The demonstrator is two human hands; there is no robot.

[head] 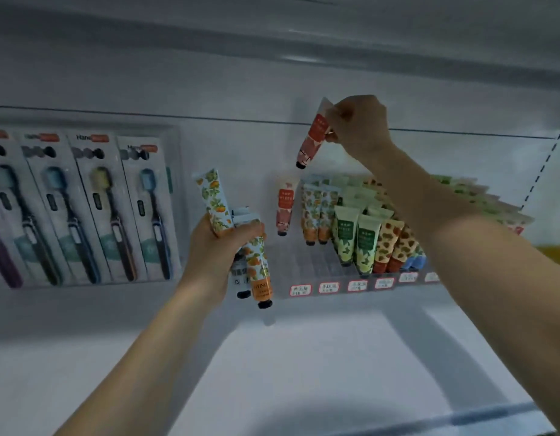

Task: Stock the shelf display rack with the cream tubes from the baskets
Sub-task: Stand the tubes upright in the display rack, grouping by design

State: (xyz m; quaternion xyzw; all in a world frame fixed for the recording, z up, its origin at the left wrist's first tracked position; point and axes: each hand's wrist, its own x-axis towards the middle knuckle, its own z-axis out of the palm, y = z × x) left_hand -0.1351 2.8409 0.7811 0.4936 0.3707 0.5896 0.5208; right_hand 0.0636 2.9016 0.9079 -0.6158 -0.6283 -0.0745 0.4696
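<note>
My right hand [357, 127] pinches a red-and-cream cream tube [313, 138] by its top end, cap down, in the air above the left lanes of the clear display rack [316, 262]. One matching red tube [284, 206] stands alone in the rack's leftmost lane. To its right, lanes hold orange-print tubes [316, 212], green tubes [355, 237] and spotted tubes [393, 243]. My left hand [215, 247] grips a bundle of tubes with orange-fruit print [214, 202], one pointing up, others cap down, left of the rack. No basket is in view.
Packs of toothbrushes [83, 209] hang in a row at the left on the back wall. Price labels [329, 287] line the rack's front edge. A white shelf board [303, 357] lies below, and another shelf [303, 36] runs overhead.
</note>
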